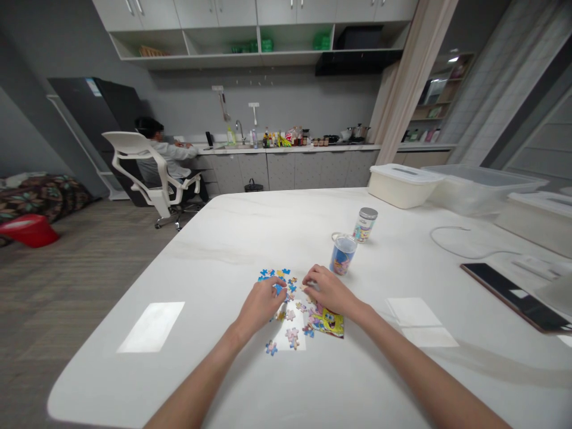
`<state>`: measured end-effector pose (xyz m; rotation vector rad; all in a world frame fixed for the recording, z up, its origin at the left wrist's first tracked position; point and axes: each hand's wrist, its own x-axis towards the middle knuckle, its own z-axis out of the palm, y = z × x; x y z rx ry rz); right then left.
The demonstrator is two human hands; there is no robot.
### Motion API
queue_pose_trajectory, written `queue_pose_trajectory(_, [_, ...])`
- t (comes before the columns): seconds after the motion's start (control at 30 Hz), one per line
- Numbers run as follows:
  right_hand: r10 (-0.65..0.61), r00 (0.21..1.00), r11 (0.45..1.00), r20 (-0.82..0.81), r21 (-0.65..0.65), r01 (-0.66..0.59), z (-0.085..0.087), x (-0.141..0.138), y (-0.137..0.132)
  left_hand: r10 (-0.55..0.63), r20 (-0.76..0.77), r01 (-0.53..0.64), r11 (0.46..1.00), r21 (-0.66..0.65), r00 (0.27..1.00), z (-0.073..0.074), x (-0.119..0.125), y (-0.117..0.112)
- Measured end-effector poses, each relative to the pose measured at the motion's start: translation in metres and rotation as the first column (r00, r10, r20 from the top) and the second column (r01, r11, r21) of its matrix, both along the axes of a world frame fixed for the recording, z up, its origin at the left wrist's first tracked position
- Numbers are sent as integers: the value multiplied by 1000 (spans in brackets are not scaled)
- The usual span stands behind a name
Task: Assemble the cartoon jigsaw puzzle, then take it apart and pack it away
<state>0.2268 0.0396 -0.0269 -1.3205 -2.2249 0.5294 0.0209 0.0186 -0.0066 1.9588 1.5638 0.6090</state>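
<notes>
Loose jigsaw puzzle pieces (292, 338) lie scattered on the white table (214, 238), mostly blue towards the far side and pinkish nearer me. My left hand (261, 302) is over the left of the pile, its thumb and forefinger curled around a blue puzzle piece (279, 289). Opposite it, my right hand (329, 290) has its fingertips closed at a small pale puzzle piece (302, 288). Under the right wrist lies a picture card (331, 323) with a yellow cartoon face, partly covered by the hand. Some pieces are hidden beneath both hands.
Beyond my right hand stand a clear cup with a blue picture (343, 256) and a printed can with a metal lid (365, 225). Lidded boxes (402, 186), a cable (440, 245) and a phone (513, 295) are at right. A person (167, 156) sits at the counter behind.
</notes>
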Motion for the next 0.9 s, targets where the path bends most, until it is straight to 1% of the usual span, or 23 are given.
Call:
queue_pose_trajectory(0.07, [-20, 999, 999, -44, 26, 21, 1, -2, -1, 0, -2, 0, 1000, 1, 1000, 0, 0, 0])
queue_pose_trajectory(0.13, [-15, 998, 999, -66, 45, 18, 2, -3, -1, 2, -8, -2, 1000, 3, 1000, 1, 0, -1])
queue_pose_trajectory(0.27, [14, 999, 1000, -42, -6, -14, 7, -3, 0, 7, -23, -7, 1000, 3, 1000, 2, 0, -1])
queue_pose_trajectory(0.37, [-34, 998, 999, -62, 6, 34, 12, 3, 2, 4, -18, -4, 1000, -2, 1000, 2, 0, -1])
queue_pose_trajectory(0.43, [-39, 999, 999, -18, -8, 39, 14, 7, 2, 6, -20, -6, 1000, 0, 1000, 3, 1, -2])
queue_pose_trajectory(0.53, [13, 995, 997, 96, -73, -6, 14, 11, 1, 11, -35, -11, 1000, 5, 999, 3, 1, -3])
queue_pose_trajectory(0.6, [28, 994, 995, 108, -103, -17, 14, 11, -1, 5, -38, -5, 1000, 5, 999, 3, 1, -3])
queue_pose_trajectory(0.7, [2, 999, 988, 44, -151, 5, 13, 6, -1, -5, -41, 5, 1000, 6, 999, 3, 1, -4])
queue_pose_trajectory(0.77, [-7, 999, 981, -38, -195, -1, 13, 3, -1, -9, -47, 9, 1000, 5, 999, 3, 1, -4])
queue_pose_trajectory(0.8, [-12, 996, 982, -89, -190, -5, 12, 1, 0, -11, -49, 11, 1000, 4, 999, 4, 0, -4])
queue_pose_trajectory(0.83, [-18, 990, 987, -140, -160, -5, 11, 0, 1, -11, -50, 11, 1000, 0, 999, 4, 0, -4])
queue_pose_trajectory(0.9, [-22, 979, 998, -204, -56, 10, 7, -2, 2, -8, -51, 8, 1000, -7, 999, 4, 0, -3])
